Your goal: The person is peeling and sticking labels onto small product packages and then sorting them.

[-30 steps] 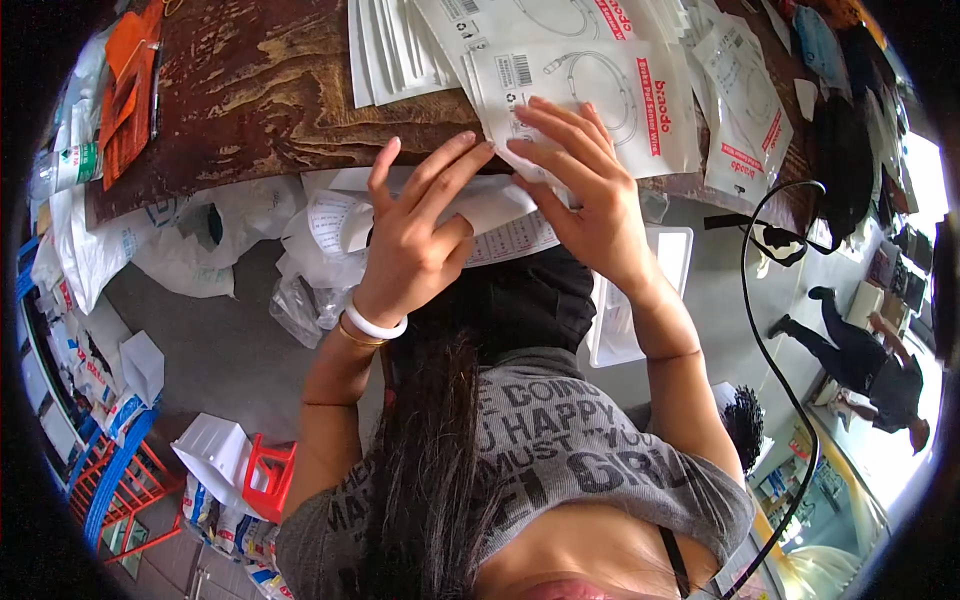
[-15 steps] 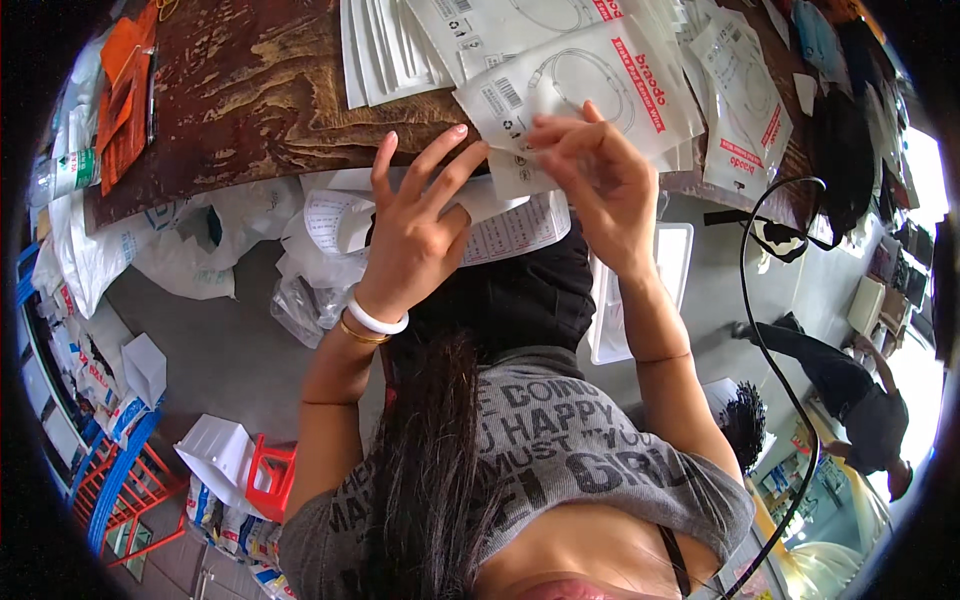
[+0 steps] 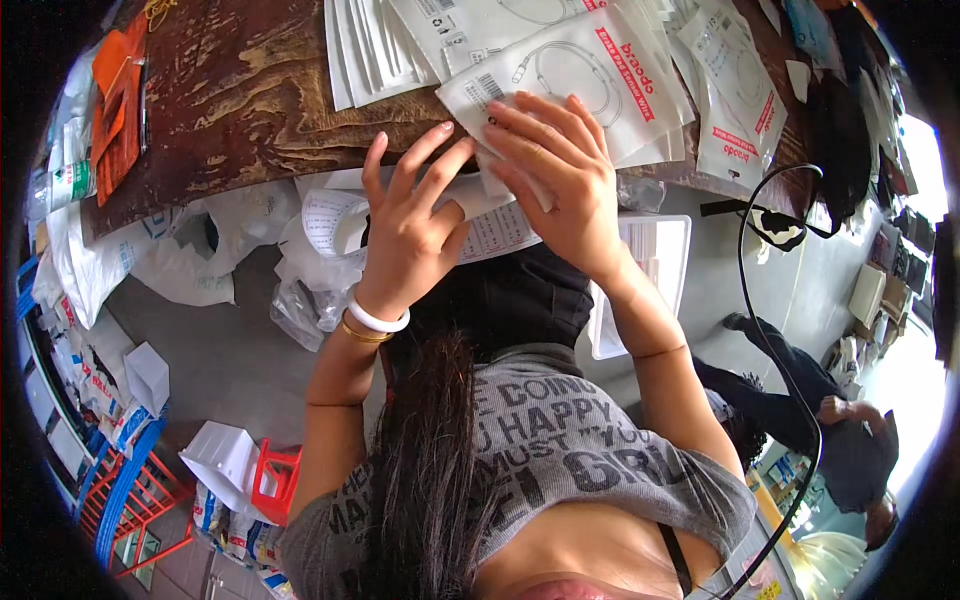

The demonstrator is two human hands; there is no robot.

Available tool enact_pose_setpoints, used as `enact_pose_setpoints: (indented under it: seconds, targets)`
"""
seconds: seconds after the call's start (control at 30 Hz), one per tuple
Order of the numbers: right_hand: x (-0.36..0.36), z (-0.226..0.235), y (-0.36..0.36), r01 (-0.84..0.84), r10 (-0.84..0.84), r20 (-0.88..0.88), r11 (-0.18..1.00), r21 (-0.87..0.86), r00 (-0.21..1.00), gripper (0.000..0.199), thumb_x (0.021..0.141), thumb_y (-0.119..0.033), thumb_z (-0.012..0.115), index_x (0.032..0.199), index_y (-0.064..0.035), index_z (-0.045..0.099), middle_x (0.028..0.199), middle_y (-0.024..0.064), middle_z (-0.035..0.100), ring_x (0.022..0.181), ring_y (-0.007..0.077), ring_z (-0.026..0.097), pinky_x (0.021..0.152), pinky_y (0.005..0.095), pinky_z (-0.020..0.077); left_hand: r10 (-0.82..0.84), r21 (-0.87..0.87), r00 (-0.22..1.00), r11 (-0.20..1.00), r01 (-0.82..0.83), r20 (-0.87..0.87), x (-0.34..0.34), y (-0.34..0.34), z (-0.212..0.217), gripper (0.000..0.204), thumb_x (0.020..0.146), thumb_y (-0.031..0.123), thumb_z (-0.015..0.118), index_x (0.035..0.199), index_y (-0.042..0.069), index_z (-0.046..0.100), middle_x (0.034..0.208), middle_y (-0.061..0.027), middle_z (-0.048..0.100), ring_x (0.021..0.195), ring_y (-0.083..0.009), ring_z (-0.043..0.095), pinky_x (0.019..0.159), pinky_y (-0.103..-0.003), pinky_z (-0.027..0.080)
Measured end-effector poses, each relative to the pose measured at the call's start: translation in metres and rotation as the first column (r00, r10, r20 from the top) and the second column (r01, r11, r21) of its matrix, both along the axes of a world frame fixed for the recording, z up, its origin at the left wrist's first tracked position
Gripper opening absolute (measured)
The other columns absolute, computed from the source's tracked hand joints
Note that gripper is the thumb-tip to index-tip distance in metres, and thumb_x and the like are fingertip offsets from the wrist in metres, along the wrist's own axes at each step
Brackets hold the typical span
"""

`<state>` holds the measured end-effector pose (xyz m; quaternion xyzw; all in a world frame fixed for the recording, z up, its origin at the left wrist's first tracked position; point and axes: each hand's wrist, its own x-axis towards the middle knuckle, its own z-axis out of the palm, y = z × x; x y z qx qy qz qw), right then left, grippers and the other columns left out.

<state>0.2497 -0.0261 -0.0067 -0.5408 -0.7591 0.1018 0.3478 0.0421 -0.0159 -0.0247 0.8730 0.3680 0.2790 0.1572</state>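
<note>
A white plastic packaging bag (image 3: pixel 570 75), with a red strip and a line drawing of a coiled cable, lies at the near edge of the table. My right hand (image 3: pixel 565 180) rests over its lower part, fingers stretched out flat and covering that corner. At the bag's lower left is my left hand (image 3: pixel 415 230), its fingers spread and the thumb bent inward. I see nothing held in the left hand; whether its fingertips touch the bag's edge is hard to tell. Below both hands, a curling strip of printed labels (image 3: pixel 490 235) hangs by the table edge.
More packaging bags (image 3: pixel 735 95) lie at the right, and a stack of white bags (image 3: pixel 375 55) at the back. Orange packets (image 3: pixel 118 110) sit on the worn wooden table (image 3: pixel 235 85). A black cable (image 3: pixel 745 270) loops at the right. Another person (image 3: pixel 850 440) is beyond it.
My right hand has come down and left, its curled fingers now stretched flat on the bag. My left hand has barely moved. The person at the right has shifted position.
</note>
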Motion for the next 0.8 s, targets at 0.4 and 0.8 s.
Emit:
enact_pose_setpoints:
  seconds: [0.4, 0.8]
  targets:
    - [0.003, -0.011, 0.0, 0.088, -0.047, -0.32, 0.989, 0.116, 0.946, 0.015, 0.077, -0.005, 0.086, 0.089, -0.0053, 0.076, 0.089, 0.0066, 0.076, 0.097, 0.024, 0.073, 0.095, 0.0422, 0.051, 0.019, 0.018, 0.999, 1.0, -0.018, -0.037, 0.001, -0.001, -0.001, 0.013, 0.066, 0.01, 0.085, 0.075, 0.008, 0.076, 0.139, -0.0048, 0.063, 0.138, -0.0284, 0.052, 0.121, -0.061, 0.023]
    - [-0.003, -0.015, -0.003, 0.152, -0.113, -0.354, 0.985, 0.084, 0.928, 0.026, 0.072, -0.006, 0.091, 0.076, -0.0061, 0.065, 0.083, 0.0065, 0.071, 0.093, 0.0242, 0.07, 0.085, 0.0362, 0.0479, 0.029, 0.018, 0.999, 0.999, -0.03, 0.033, 0.002, -0.002, -0.005, 0.013, 0.064, 0.002, 0.08, 0.072, 0.004, 0.07, 0.14, -0.0041, 0.062, 0.139, -0.0281, 0.051, 0.121, -0.063, 0.021]
